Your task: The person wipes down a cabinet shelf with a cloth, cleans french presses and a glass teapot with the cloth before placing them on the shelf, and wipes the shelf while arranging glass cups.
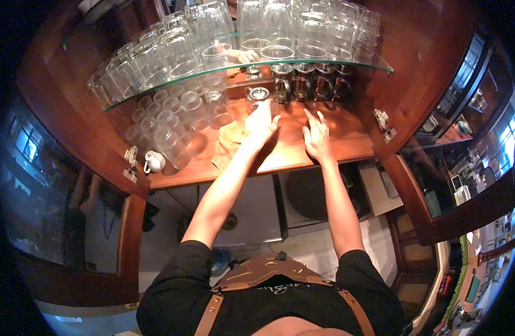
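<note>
My left hand (260, 126) reaches into the cabinet and is closed at the front of a small glass teapot (258, 94) with a metal lid. Glare and the back of the hand hide most of the grip. Beneath my left wrist, a tan cloth (228, 144) lies crumpled on the wooden shelf (291, 154). My right hand (318, 139) hovers over or rests on the same shelf, fingers apart and holding nothing; contact is unclear. Just beyond it, several French presses (303, 84) with dark handles stand in a row.
A glass shelf (240, 67) bearing several upturned glasses (277, 33) crosses above my hands. Small glass jars (168, 140) crowd the left side near a white pitcher (154, 161). Open cabinet doors (131, 246) flank me on both sides. A mirrored back reflects a hand.
</note>
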Demonstrator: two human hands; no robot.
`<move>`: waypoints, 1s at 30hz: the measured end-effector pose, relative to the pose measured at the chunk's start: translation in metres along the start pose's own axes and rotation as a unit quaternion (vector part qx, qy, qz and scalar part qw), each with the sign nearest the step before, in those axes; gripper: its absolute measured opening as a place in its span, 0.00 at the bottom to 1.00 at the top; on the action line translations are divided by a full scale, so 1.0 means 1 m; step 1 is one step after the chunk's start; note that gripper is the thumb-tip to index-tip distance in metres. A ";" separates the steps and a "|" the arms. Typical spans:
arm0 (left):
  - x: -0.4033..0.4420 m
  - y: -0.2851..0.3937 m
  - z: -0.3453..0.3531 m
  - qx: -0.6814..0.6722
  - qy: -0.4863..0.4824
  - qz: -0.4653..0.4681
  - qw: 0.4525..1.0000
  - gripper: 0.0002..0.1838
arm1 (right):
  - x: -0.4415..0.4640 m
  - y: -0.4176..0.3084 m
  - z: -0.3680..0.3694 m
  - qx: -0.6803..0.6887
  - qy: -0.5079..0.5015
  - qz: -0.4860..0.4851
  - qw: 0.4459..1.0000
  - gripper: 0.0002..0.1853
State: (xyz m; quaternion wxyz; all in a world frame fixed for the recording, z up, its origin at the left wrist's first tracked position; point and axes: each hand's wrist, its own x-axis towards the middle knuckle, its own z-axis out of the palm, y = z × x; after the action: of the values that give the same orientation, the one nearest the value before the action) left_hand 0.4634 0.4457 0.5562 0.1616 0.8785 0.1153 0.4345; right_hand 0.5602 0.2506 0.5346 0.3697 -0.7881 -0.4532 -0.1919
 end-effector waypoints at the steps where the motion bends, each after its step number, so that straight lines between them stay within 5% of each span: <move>1: -0.011 0.005 -0.013 -0.004 -0.012 0.000 1.000 0.21 | 0.000 0.000 0.001 -0.001 0.005 -0.001 1.000 0.29; 5: -0.064 -0.020 -0.057 0.128 -0.011 0.065 0.990 0.15 | -0.001 0.007 0.005 -0.017 0.017 -0.017 1.000 0.28; 12: -0.108 -0.071 -0.147 0.079 -0.040 -0.064 0.994 0.09 | 0.004 -0.015 0.003 -0.013 0.093 -0.047 0.994 0.22; 14: -0.109 -0.071 -0.146 0.066 -0.036 -0.033 0.997 0.08 | 0.014 -0.045 0.016 0.026 0.137 -0.037 0.990 0.20; 16: -0.107 -0.063 -0.138 0.109 -0.047 -0.039 0.992 0.08 | 0.034 -0.094 0.027 0.137 0.075 -0.085 0.984 0.20; 18: -0.106 -0.061 -0.138 0.104 -0.059 -0.034 0.992 0.08 | 0.050 -0.129 0.061 0.138 0.107 -0.142 0.974 0.26; 20: -0.106 -0.064 -0.137 0.077 -0.061 -0.031 0.995 0.08 | 0.075 -0.145 0.096 0.169 0.050 -0.119 0.977 0.33; 23: -0.107 -0.061 -0.152 0.009 -0.070 -0.015 0.997 0.08 | 0.099 -0.155 0.148 0.154 0.095 -0.107 0.978 0.39; 25: -0.108 -0.059 -0.157 -0.061 -0.086 -0.021 0.994 0.09 | 0.110 -0.168 0.154 0.173 -0.018 -0.015 0.985 0.44; 30: -0.108 -0.063 -0.163 -0.116 -0.099 -0.032 0.988 0.08 | 0.114 -0.176 0.158 0.214 -0.046 0.002 0.976 0.48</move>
State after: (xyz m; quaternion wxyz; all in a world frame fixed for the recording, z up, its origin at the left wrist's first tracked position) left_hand 0.2649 0.4965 0.5462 0.2871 0.8882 0.0754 0.3507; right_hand 0.4630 0.4913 0.5758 0.5086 -0.6995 -0.4991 -0.0532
